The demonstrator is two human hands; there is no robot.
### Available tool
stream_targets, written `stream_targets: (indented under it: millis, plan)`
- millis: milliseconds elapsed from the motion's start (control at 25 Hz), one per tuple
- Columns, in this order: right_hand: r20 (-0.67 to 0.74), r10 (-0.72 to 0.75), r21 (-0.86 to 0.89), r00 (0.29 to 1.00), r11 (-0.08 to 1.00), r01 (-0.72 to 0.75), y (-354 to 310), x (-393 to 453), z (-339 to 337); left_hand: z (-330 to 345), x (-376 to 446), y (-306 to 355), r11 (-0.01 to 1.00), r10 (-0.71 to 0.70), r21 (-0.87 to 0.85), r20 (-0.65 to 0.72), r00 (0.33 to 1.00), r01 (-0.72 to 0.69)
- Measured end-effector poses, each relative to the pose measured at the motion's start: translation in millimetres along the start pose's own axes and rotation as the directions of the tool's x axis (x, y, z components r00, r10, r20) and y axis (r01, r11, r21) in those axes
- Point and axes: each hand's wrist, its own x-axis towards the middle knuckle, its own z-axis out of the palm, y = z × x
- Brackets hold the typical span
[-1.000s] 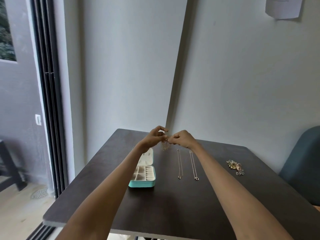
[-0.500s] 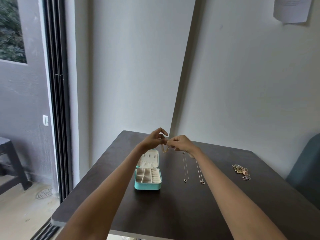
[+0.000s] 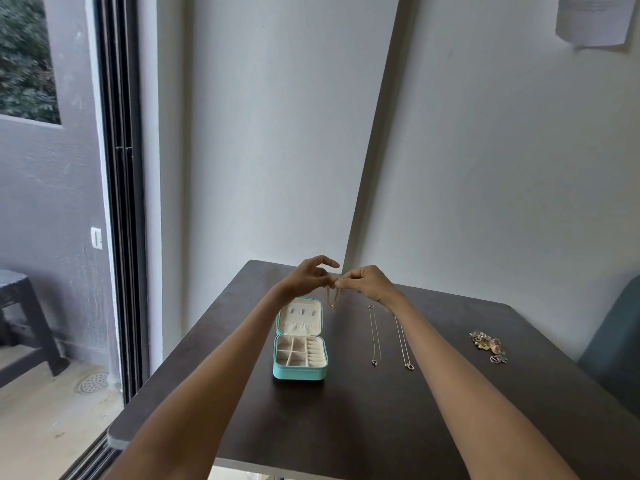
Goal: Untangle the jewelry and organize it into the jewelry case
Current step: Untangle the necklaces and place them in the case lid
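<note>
Chain (image 3: 332, 299), gold, dangles at frame centre where your left hand (image 3: 306, 277) and right hand (image 3: 367, 282) still pinch its top, fingertips drawn closer than a second ago, so it is nearly ready for the open case (image 3: 300, 355) below.

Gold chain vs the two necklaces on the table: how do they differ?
The gold chain hangs in the air, pinched by the left hand and right hand; the two necklaces lie untouched on the table. The chain droops in a short loop; the necklaces are laid out straight, side by side. Both are thin, and none is in the case yet.
</note>
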Motion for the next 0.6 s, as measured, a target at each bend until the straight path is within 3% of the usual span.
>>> stream_targets:
  millis: [160, 240, 360, 480, 600]
  plan:
    - [0.021, 0.002, -0.022, 1.000, 1.000, -0.002, 1.7, 5.0, 10.4, -8.6, -11.2, -12.9, 0.998, -0.056, -0.038, -0.016, 0.998, 0.056]
    - [0.016, 0.005, -0.009, 1.000, 1.000, -0.005, 2.5, 7.3, 15.5, -12.7, -13.2, -30.8, 0.992, -0.121, -0.050, -0.131, 0.984, 0.116]
    - [0.041, 0.004, 0.023, 0.999, 1.000, -0.005, 2.5, 9.5, 22.7, -18.7, -13.7, -67.1, 0.957, -0.281, -0.053, -0.406, 0.870, 0.284]
    - [0.086, -0.020, 0.058, 0.996, 0.998, 0.015, 1.5, 10.2, 31.9, -16.5, -19.5, -102.8, 0.882, -0.452, -0.084, -0.427, 0.783, 0.464]
    - [0.146, -0.016, 0.058, 0.989, 0.998, 0.008, 2.2, 11.1, 42.2, -13.3, -19.2, -128.8, 0.823, -0.561, -0.178, -0.409, 0.720, 0.539]
